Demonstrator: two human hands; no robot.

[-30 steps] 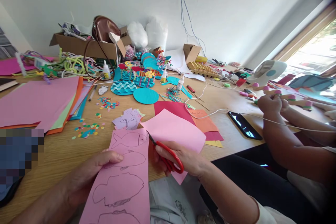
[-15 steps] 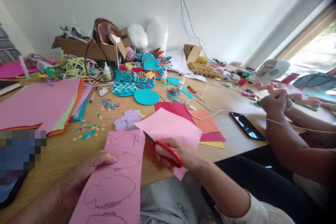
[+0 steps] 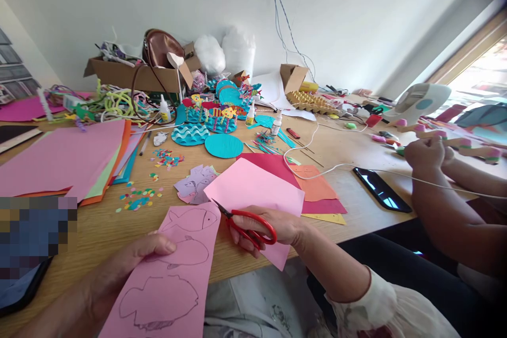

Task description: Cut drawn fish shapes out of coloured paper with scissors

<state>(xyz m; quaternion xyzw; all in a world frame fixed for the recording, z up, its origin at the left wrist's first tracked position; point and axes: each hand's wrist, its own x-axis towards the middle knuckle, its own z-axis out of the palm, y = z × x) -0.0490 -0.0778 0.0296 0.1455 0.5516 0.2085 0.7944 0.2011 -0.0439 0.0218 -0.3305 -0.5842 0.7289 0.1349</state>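
My left hand (image 3: pixel 130 264) pinches a long pink paper strip (image 3: pixel 170 280) with fish outlines drawn on it, thumb on top. My right hand (image 3: pixel 273 229) grips red-handled scissors (image 3: pixel 247 222), their blades pointing up and left towards the strip's top right edge. Under my right hand lies a loose pink sheet (image 3: pixel 253 193) on the wooden table (image 3: pixel 95 227). Small purple fish cut-outs (image 3: pixel 194 182) lie just beyond the strip.
Another person's hands (image 3: pixel 425 153) work at the right beside a black phone (image 3: pixel 382 195) and a white cable. Coloured paper stacks (image 3: pixel 63 161) lie left, teal paper craft pieces (image 3: pixel 209 121) and glue bottles mid-table, cardboard boxes behind. Confetti bits are scattered near the strip.
The scissors have come off the strip's right edge and swung flatter, pointing left. The strip slid down and left in my left hand. The view shifted slightly.
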